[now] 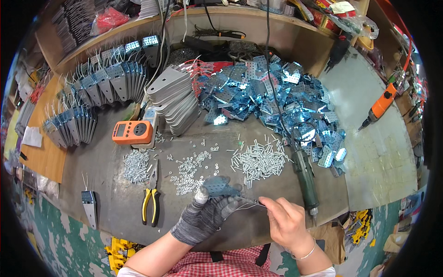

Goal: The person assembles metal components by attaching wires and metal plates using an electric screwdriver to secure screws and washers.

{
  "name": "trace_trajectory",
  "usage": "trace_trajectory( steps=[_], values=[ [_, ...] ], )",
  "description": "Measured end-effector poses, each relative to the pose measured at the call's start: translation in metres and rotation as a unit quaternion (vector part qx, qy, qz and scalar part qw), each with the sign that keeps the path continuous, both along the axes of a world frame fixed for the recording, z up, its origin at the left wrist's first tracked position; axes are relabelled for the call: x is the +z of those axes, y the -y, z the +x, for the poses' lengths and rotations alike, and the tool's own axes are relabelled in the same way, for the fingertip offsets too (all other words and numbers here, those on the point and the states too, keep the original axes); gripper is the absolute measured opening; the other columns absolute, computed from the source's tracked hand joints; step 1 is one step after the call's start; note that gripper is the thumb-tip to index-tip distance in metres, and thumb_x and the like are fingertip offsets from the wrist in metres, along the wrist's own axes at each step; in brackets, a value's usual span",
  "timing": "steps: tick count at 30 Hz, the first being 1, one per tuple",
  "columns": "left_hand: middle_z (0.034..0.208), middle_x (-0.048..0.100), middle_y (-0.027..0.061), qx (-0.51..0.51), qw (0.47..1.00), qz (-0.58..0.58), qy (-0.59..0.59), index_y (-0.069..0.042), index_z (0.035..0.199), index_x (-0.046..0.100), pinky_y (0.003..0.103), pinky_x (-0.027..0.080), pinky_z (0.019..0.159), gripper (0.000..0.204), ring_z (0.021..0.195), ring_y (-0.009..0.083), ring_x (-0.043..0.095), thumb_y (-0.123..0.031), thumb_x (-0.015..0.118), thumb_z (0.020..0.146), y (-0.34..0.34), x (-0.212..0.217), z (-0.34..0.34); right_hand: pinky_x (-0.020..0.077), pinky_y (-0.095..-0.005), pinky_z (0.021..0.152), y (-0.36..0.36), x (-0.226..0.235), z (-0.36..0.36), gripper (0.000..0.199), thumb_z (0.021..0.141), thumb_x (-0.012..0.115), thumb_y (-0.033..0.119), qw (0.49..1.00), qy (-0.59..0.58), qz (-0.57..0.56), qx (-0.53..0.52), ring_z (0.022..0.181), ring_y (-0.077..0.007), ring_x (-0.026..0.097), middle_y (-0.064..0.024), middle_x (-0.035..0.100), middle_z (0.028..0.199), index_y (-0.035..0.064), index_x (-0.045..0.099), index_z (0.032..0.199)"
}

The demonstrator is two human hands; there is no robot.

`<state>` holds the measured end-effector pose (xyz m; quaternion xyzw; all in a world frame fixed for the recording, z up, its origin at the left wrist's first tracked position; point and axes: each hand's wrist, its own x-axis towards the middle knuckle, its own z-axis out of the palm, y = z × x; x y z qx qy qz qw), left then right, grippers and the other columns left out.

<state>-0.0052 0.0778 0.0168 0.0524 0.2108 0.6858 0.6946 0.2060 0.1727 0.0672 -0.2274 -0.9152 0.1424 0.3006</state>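
Left hand (203,217), in a grey knit glove, curled about a blue-filmed perforated metal plate (220,187), thumb and fingers closed on its lower edge. Plate held just above the grey table (106,184), in front of the heap of screws (260,159), long axis running left to right, slightly tilted. Right hand (286,221), bare, pinched shut on a thin dark strip (251,201) pointing left toward the plate.
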Motion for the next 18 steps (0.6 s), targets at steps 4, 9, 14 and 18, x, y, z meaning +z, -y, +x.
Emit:
trace_trajectory(
  steps=[4, 9, 14, 18],
  values=[
    [0.139, 0.050, 0.0202, 0.019, 0.999, -0.021, 0.015, -0.005, 0.140, 0.045, 0.037, 0.052, 0.104, 0.083, 0.119, 0.0271, 0.057, -0.050, 0.080, 0.079, 0.000, -0.002, 0.001, 0.0453, -0.0347, 0.050, 0.004, 0.005, -0.001, 0.044, 0.070, 0.064, -0.007, 1.000, 0.009, -0.022, -0.016, 0.053, -0.0246, 0.055, -0.0078, 0.053, 0.072, 0.0025, 0.068, 0.113],
    [0.136, 0.052, 0.0186, 0.031, 0.997, -0.016, -0.067, -0.005, 0.140, 0.043, 0.036, 0.050, 0.105, 0.086, 0.119, 0.0264, 0.057, -0.049, 0.083, 0.077, -0.001, 0.008, 0.006, 0.0460, -0.0360, 0.050, 0.009, 0.007, -0.002, 0.041, 0.073, 0.063, -0.009, 0.998, 0.056, 0.012, -0.027, 0.054, -0.0266, 0.056, -0.0093, 0.056, 0.074, 0.0013, 0.068, 0.112],
    [0.133, 0.054, 0.0180, 0.022, 0.995, -0.034, -0.091, -0.005, 0.140, 0.043, 0.035, 0.049, 0.107, 0.089, 0.119, 0.0256, 0.057, -0.048, 0.085, 0.075, -0.003, 0.020, 0.009, 0.0483, -0.0355, 0.053, 0.009, 0.006, -0.006, 0.040, 0.073, 0.063, -0.008, 0.998, 0.024, -0.048, -0.029, 0.057, -0.0267, 0.059, -0.0100, 0.057, 0.075, 0.0021, 0.069, 0.112],
    [0.133, 0.054, 0.0185, 0.017, 0.995, -0.027, -0.090, -0.005, 0.141, 0.043, 0.036, 0.048, 0.107, 0.089, 0.118, 0.0249, 0.057, -0.048, 0.085, 0.076, -0.003, 0.019, 0.003, 0.0476, -0.0344, 0.050, 0.006, 0.005, -0.002, 0.045, 0.073, 0.062, -0.005, 0.999, 0.012, -0.038, -0.022, 0.053, -0.0241, 0.057, -0.0072, 0.054, 0.077, 0.0055, 0.068, 0.116]
  ],
)
